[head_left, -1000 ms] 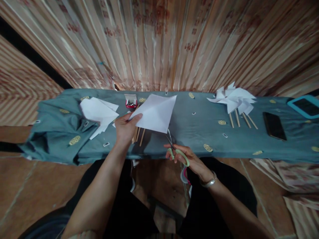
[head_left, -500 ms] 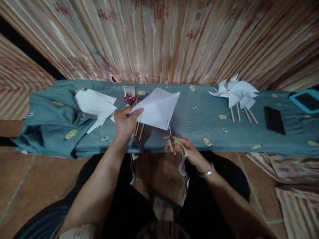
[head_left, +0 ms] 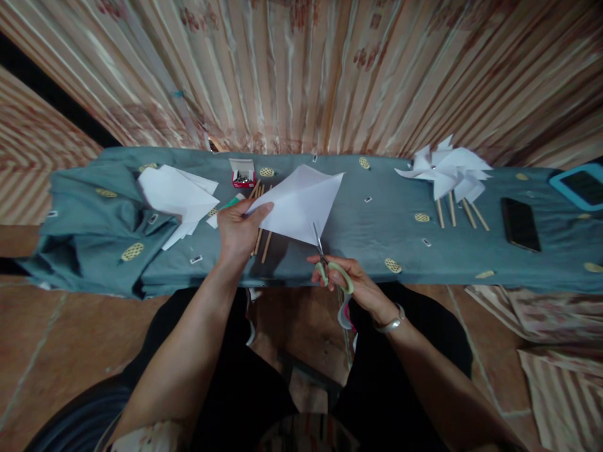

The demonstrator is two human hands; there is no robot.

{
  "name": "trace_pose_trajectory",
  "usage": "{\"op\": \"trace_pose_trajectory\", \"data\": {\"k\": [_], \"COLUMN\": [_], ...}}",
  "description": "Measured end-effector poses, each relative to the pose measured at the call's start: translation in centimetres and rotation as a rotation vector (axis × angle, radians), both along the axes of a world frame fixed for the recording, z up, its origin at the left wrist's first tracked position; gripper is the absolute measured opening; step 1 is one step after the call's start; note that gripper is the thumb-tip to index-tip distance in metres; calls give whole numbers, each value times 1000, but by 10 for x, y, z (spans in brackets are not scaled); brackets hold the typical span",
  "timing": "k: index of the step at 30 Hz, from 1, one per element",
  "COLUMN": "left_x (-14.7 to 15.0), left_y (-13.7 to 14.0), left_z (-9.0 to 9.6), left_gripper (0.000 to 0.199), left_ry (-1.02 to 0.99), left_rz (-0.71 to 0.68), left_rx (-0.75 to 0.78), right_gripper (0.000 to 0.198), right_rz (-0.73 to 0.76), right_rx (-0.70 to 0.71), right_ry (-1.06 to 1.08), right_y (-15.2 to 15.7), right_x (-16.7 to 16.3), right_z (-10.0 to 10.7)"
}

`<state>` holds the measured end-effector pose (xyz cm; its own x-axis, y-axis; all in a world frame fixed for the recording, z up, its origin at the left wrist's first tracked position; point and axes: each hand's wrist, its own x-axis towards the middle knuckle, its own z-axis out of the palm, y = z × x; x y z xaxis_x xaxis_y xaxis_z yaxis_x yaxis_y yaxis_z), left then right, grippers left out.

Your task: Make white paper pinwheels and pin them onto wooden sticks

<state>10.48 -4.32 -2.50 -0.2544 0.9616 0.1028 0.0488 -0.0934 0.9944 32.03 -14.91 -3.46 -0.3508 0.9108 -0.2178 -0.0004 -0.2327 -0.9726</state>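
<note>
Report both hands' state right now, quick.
Left hand: closed, holding white paper, thumb on top.
Right hand: holding green-handled scissors, blades at the paper's near corner.

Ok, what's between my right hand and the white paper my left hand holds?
The scissors: in the head view, they reach from your right hand to the near corner of the paper.

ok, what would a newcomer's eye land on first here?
Probably the bright white sheet mid-frame, held by the left hand, with green-handled scissors in the right hand at its near corner. Next, the cluster of white paper pinwheels on sticks, right of it on the teal cloth. Behind everything, the pleated curtain fills the top.
</note>
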Motion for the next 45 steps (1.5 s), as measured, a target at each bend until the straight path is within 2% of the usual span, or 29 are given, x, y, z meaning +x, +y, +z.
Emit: {"op": "trace_pose_trajectory", "data": {"k": [8, 18, 30, 45], "left_x": [2, -2, 0, 1], "left_y": [-2, 0, -1, -4], "left_z": [3, -1, 3, 9], "left_gripper": [15, 22, 19, 18], "left_ry": [0, 43, -22, -11], "left_rz": [-7, -2, 4, 6], "left_rx": [-14, -28, -54, -79], "right_gripper": [64, 59, 60, 59], "right_rz": [-7, 4, -27, -65], "right_rx": [9, 38, -30, -74], "right_ry": [6, 46, 30, 62], "right_y": [0, 1, 2, 3], "right_x": [0, 1, 0, -3], "right_z": [-4, -11, -10, -11]}}
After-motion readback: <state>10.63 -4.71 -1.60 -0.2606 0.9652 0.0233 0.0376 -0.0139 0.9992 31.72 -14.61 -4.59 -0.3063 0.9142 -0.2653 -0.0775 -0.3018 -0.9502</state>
